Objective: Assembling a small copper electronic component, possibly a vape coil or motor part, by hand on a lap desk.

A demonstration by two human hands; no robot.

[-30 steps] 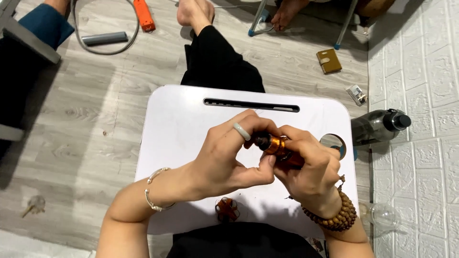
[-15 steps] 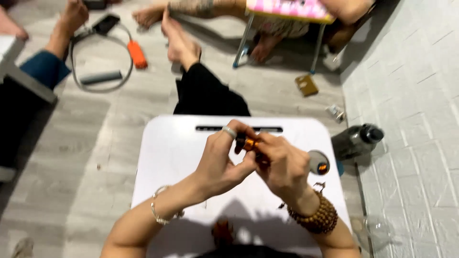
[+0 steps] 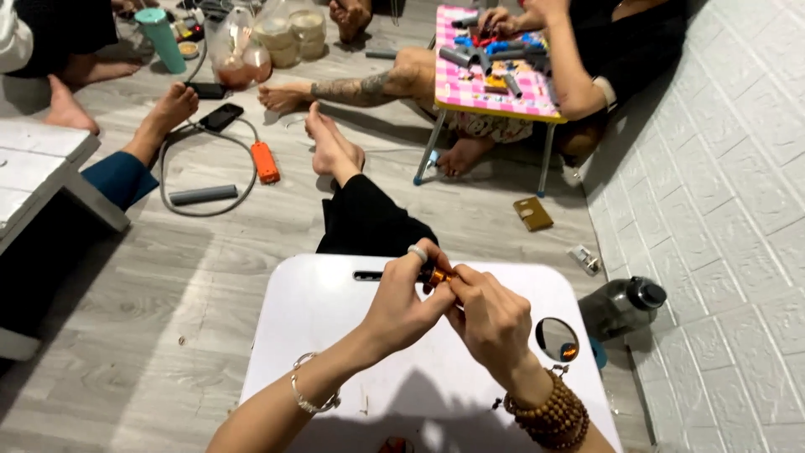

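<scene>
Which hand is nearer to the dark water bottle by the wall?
Right. The right hand sits just left of the dark water bottle; the left hand is farther left, beyond it.

Small cylindrical part (image 3: 436, 275): glossy orange metal-like finish, pinched between left hand (image 3: 404, 304) and right hand (image 3: 490, 323). Tabletop (image 3: 327, 335): smooth white, plastic-looking, faint sheen. Left wrist bangle (image 3: 309, 396): polished silver-coloured metal. Right wrist beads (image 3: 549, 415): brown, wood-like, satin. Floor (image 3: 168, 277): grey wood-grain boards, matt. Wall (image 3: 738, 210): white embossed brick-pattern panel, matt. Bottle (image 3: 622, 306): clear dark plastic, glossy.
</scene>
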